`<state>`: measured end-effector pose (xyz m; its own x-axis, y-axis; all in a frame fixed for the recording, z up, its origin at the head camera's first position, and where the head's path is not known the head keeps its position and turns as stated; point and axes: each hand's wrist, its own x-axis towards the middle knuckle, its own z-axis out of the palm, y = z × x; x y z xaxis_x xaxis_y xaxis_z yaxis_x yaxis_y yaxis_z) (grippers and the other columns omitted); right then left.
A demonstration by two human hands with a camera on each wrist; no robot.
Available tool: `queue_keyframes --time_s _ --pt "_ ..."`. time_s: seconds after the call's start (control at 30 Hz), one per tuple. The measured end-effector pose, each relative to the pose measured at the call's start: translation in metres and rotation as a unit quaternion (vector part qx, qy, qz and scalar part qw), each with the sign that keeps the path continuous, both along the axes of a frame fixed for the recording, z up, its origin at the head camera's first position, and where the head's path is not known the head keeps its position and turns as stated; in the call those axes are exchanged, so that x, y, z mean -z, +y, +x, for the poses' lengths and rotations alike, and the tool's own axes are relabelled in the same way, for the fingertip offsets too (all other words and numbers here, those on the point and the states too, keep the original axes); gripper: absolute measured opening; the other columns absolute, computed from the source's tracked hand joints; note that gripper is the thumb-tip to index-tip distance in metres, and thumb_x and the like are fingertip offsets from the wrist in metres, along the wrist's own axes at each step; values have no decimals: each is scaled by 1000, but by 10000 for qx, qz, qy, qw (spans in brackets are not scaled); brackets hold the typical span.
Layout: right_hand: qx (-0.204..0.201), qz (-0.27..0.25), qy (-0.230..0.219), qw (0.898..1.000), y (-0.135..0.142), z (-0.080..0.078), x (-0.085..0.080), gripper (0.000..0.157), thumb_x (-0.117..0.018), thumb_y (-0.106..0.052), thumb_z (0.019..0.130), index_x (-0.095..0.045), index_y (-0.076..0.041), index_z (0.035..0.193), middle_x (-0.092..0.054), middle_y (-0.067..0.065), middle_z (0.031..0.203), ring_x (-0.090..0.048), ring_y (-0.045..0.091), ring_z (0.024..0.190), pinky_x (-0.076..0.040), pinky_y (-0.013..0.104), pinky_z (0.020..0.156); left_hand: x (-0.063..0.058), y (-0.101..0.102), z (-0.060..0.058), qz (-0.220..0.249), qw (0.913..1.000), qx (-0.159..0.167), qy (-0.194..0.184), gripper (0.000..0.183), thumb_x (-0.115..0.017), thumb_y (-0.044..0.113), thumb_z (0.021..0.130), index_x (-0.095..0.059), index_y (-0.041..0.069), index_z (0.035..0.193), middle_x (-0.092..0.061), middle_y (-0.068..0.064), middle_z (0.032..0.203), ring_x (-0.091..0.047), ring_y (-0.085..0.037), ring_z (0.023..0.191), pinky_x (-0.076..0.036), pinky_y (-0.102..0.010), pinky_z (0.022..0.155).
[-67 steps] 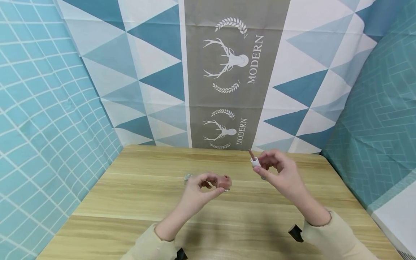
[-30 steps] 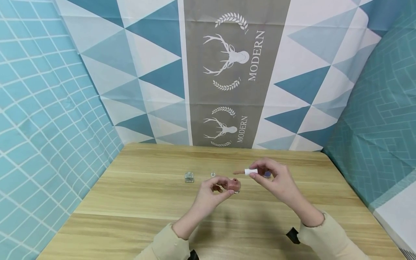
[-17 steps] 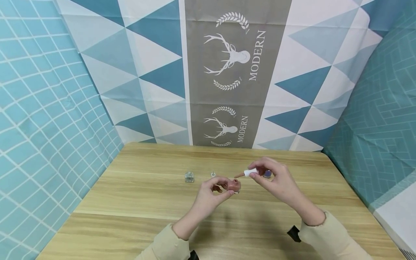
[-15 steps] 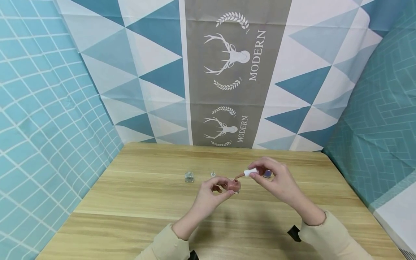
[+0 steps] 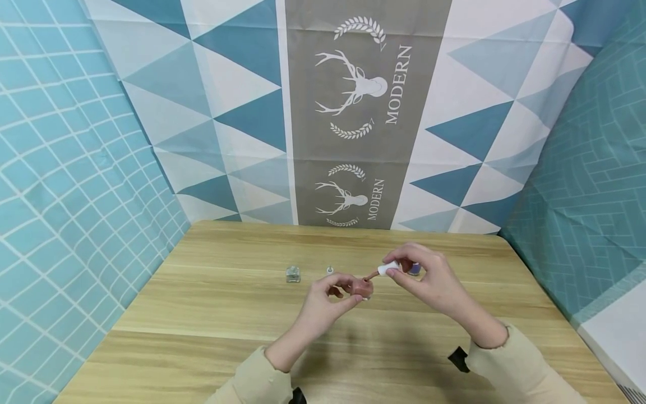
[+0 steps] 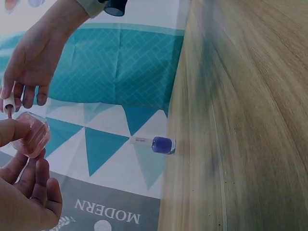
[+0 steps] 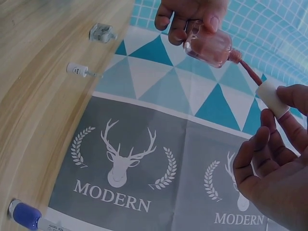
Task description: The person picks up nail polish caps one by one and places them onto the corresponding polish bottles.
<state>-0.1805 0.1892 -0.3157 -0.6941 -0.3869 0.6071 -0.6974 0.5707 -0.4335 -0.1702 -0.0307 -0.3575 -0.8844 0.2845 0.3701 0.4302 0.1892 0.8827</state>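
My left hand (image 5: 327, 302) holds a small glass nail polish bottle (image 5: 361, 288) of pinkish-brown polish between thumb and fingers, raised above the table. In the right wrist view this bottle (image 7: 208, 45) is tilted, its uncapped neck towards my right hand (image 7: 276, 168). Between thumb and fingertips, my right hand (image 5: 430, 279) pinches the white nail polish brush cap (image 5: 387, 269). Its polish-coated brush (image 7: 250, 72) slants into the bottle's neck. How deep the tip sits is hard to tell.
On the wooden table (image 5: 227, 314) stands a clear, uncapped bottle (image 5: 292, 274). Near it is another white brush cap (image 7: 77, 69). A purple polish bottle (image 6: 163, 145) with a white cap stands behind my right hand. Patterned cloth (image 5: 343, 112) walls the back and sides.
The brush, first pointing up and apart from the bottle, has swung down leftward, and its tip has gone into the neck. My left hand has shifted slightly right with the bottle.
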Motion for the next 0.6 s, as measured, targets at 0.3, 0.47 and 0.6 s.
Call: queue_keyframes --time_s 0.3,0.47,0.6 --pt "-124 117 -92 9998 -1 0 -2 14 -67 -24 79 -63 -25 93 -55 -16 83 -45 4 68 -40 19 57 -1 -1 2 -106 9999 10 13 21 -70 8 73 -65 7 93 -66 -6 87 -59 -26 83 -48 -41 71" --pt "-175 165 -58 9997 -2 0 -3 13 -67 -24 79 -63 -26 92 -54 -15 80 -44 5 66 -38 18 57 -1 -1 2 -174 9998 39 -23 22 -70 8 73 -65 7 95 -65 -5 88 -58 -28 84 -47 -42 72" --pt "-197 188 3 9996 -2 -1 -4 13 -67 -24 79 -64 -23 91 -53 -15 79 -44 3 65 -37 19 55 -2 0 2 -169 9998 78 -35 22 -71 8 73 -65 7 95 -65 -5 87 -58 -28 83 -47 -43 72"
